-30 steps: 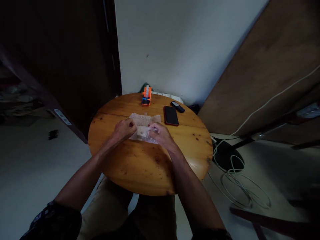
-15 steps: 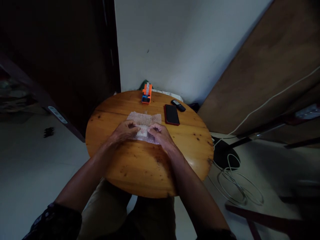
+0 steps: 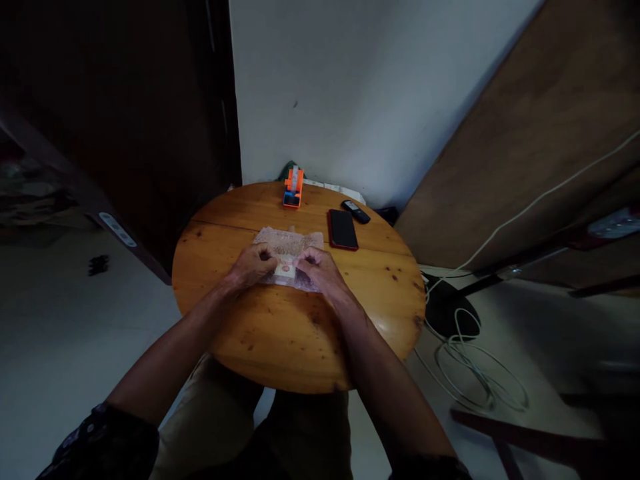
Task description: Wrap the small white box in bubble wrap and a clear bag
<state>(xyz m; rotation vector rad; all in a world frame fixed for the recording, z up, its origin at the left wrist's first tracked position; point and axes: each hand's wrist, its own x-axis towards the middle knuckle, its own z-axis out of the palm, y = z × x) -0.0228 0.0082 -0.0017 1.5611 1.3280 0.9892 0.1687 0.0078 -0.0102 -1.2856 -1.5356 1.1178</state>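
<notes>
A sheet of clear bubble wrap (image 3: 287, 238) lies spread on the round wooden table (image 3: 300, 353). In its middle sits a small whitish, flat item (image 3: 286, 269) with a reddish mark on it; what exactly it is cannot be made out. My left hand (image 3: 253, 264) is closed in a pinch at the item's left side, on the wrap. Across from it, my right hand (image 3: 319, 267) pinches the wrap at the item's right side. Both hands rest low over the sheet, and their fingertips partly hide what they grip.
Toward the back stands an orange tape dispenser (image 3: 293, 187). A dark phone with a red edge (image 3: 343, 229) lies right of the wrap, beside a small black handset (image 3: 356, 211). Pale cable (image 3: 480, 380) coils on the floor to the right. A wall (image 3: 350, 100) rises behind the table.
Both hands keep their pinch and have shifted very little. The reddish mark on the whitish item shows more plainly between them now.
</notes>
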